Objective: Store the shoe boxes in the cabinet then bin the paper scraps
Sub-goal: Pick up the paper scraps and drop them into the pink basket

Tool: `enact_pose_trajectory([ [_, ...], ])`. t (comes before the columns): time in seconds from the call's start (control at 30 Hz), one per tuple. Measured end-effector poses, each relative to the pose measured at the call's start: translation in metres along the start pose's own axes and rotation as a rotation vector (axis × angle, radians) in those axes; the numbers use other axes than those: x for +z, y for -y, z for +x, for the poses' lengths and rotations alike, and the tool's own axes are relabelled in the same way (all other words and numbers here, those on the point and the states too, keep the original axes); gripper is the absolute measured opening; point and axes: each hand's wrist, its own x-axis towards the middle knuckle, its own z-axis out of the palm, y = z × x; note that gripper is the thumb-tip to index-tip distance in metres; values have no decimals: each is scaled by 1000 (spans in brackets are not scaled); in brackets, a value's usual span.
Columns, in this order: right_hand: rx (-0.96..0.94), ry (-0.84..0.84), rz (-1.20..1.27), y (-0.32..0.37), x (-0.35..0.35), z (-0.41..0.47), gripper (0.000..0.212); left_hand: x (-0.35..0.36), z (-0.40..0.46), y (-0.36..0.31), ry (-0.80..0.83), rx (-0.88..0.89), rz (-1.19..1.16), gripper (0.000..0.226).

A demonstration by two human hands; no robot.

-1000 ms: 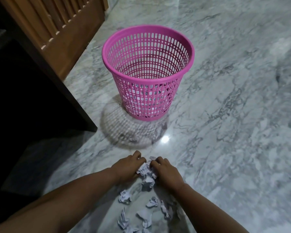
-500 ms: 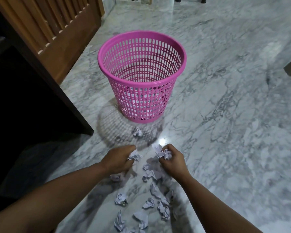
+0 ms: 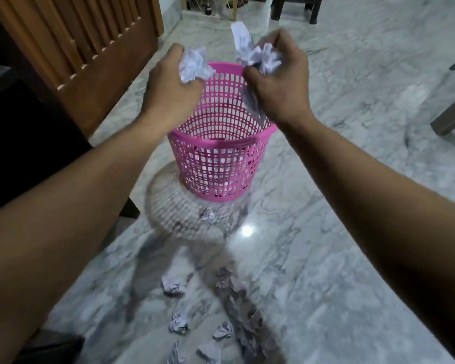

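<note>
Crumpled paper wads sit clamped in the left hand, more in the right hand, over one pink bin. About seven scraps lie at six o'clock; one lies beside the bin.

The basket is bright pink, its wall a grid of small slots. The crumpled paper scraps are white (greyer in shadow). The floor is grey-veined white marble; the left cabinet door is brown slatted wood.
</note>
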Motion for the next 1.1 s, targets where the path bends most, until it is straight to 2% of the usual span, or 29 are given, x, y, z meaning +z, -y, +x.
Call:
enact_pose_trajectory([
  [0.07,98,73,-110,-4,12,31,25,9,33,0,48,-44,167,32],
  [0.1,182,167,-192,-8,19,43,33,14,44,-2,110,-94,265,44],
  [0.2,345,517,-476,-25,33,56,74,30,64,0,437,-275,608,89],
  [0.23,364,578,-496,-29,35,55,77,33,64,1,513,-281,693,96],
  [0.27,364,592,-503,-32,35,53,74,35,62,3,549,-252,738,93],
  [0.33,297,493,-499,-41,28,45,59,33,44,5,487,-175,670,69],
  [0.4,237,249,-397,-48,14,28,40,25,13,5,291,-105,543,51],
  [0.47,179,9,-231,-56,-5,-3,25,16,-31,9,151,44,438,34],
  [0.53,155,-106,-118,-64,-22,-48,17,10,-80,20,156,221,361,24],
  [0.6,182,-73,-127,-82,-33,-105,18,9,-133,43,229,328,347,26],
  [0.63,200,-9,-177,-93,-36,-136,20,9,-162,56,297,339,368,36],
  [0.67,221,90,-237,-104,-39,-168,20,8,-193,69,421,289,410,55],
  [0.73,230,357,-359,-126,-43,-234,21,3,-257,94,791,59,543,110],
  [0.8,162,641,-472,-138,-45,-291,37,-9,-314,118,1053,-98,636,143],
  [0.87,158,911,-576,-144,-47,-341,82,-23,-362,132,1225,-146,669,155],
  [0.93,216,1088,-614,-142,-51,-377,129,-35,-390,138,1368,-91,676,158],
  [0.97,219,1150,-617,-142,-53,-391,143,-39,-400,139,1412,-62,655,157],
  [1.03,123,1242,-644,-141,-55,-414,155,-39,-418,138,1430,19,625,156],
  [1.1,-22,1304,-697,-140,-50,-430,157,-32,-435,137,1388,133,647,155],
])
